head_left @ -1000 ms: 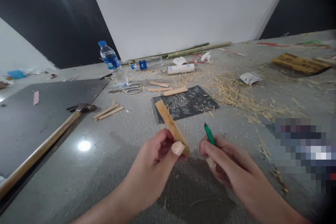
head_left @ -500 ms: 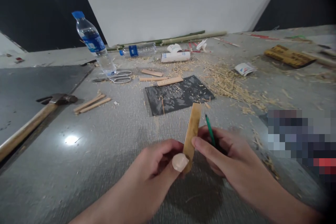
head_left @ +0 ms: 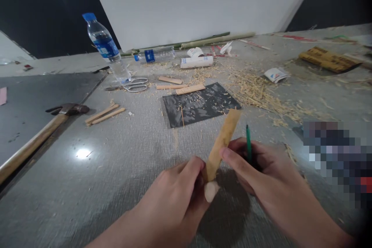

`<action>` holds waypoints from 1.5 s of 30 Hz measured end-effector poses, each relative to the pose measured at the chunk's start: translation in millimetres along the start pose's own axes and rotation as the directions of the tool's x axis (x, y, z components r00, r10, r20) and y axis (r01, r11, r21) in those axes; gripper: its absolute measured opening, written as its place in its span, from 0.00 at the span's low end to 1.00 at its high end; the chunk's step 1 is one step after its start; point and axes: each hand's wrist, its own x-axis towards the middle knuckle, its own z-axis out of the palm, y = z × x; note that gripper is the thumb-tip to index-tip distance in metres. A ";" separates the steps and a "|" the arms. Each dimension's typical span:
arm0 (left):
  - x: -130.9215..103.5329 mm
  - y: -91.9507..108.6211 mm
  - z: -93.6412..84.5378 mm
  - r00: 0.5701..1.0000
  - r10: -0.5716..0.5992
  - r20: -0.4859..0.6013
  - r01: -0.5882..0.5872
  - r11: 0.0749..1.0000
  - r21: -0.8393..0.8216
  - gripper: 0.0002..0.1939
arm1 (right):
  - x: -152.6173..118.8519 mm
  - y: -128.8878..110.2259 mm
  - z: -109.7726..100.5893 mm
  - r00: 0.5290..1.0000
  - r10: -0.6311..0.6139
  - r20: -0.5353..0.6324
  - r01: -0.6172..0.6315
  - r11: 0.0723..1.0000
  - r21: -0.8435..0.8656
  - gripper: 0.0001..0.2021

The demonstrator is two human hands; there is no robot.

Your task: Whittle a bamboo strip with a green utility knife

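Observation:
A flat tan bamboo strip (head_left: pixel 227 130) stands tilted in front of me, its top end leaning right and away. My left hand (head_left: pixel 170 190) is closed around its lower end; a pale covering (head_left: pixel 210 191) wraps the thumb tip. Higher up, the thumb of my right hand (head_left: pixel 261 174) presses on the strip's face, with the fingers behind it. A slim green tool with a dark tip (head_left: pixel 248 143) pokes up out of the same hand; its lower part is hidden. Beyond the strip lies a black mat (head_left: pixel 200 112) strewn with shavings.
A hammer (head_left: pixel 43 135) and short wood pieces (head_left: pixel 107 114) lie left. Behind them are scissors (head_left: pixel 136 85), an upright water bottle (head_left: pixel 107 48) and a lying one (head_left: pixel 157 55). Several strips (head_left: pixel 190 89) touch the mat's back edge. Shavings (head_left: pixel 258 93) are heaped right of it.
The strip has tilted further right, and its top end has moved right. My left thumb has shifted lower around its base. The right hand and green tool have moved slightly right.

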 end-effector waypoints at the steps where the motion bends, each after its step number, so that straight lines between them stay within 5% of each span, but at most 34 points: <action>1: 0.7 -1.1 0.5 1.000 0.013 -0.004 -0.013 1.000 0.025 0.11 | 0.6 1.5 0.2 1.000 -0.002 -0.003 0.002 1.000 -0.020 0.17; 8: 2.5 -3.7 -4.0 0.999 0.005 -0.035 -0.001 0.992 0.130 0.13 | 0.3 8.0 2.7 0.998 0.000 0.066 0.001 1.000 -0.009 0.23; 11: 2.1 -8.0 -5.5 0.997 0.008 -0.080 0.012 0.968 0.251 0.12 | -5.3 11.0 1.0 0.996 -0.050 0.075 0.059 0.989 -0.132 0.19; 15: 4.4 -15.8 -5.4 0.991 0.058 -0.120 -0.001 0.903 0.429 0.11 | -11.7 14.9 0.6 0.963 -0.232 0.138 0.268 0.878 -0.397 0.10; 19: 6.5 -19.1 -4.9 0.993 0.034 -0.116 0.038 0.824 0.566 0.11 | -13.3 14.5 6.5 0.887 -0.349 0.302 0.455 0.771 -0.446 0.10; 32: 5.8 -23.2 0.5 0.967 0.228 -0.112 -0.060 0.633 0.771 0.08 | -12.3 22.7 11.1 0.830 -0.434 0.351 0.557 0.594 -0.581 0.14; 39: 6.2 -22.9 2.8 0.982 0.171 -0.075 -0.047 0.617 0.786 0.09 | -16.1 25.5 11.3 0.753 -0.545 0.369 0.566 0.250 -0.786 0.22; 45: 6.6 -19.9 2.7 0.983 0.156 -0.098 -0.027 0.647 0.762 0.11 | -19.8 25.3 12.1 0.722 -0.575 0.385 0.512 0.071 -0.856 0.26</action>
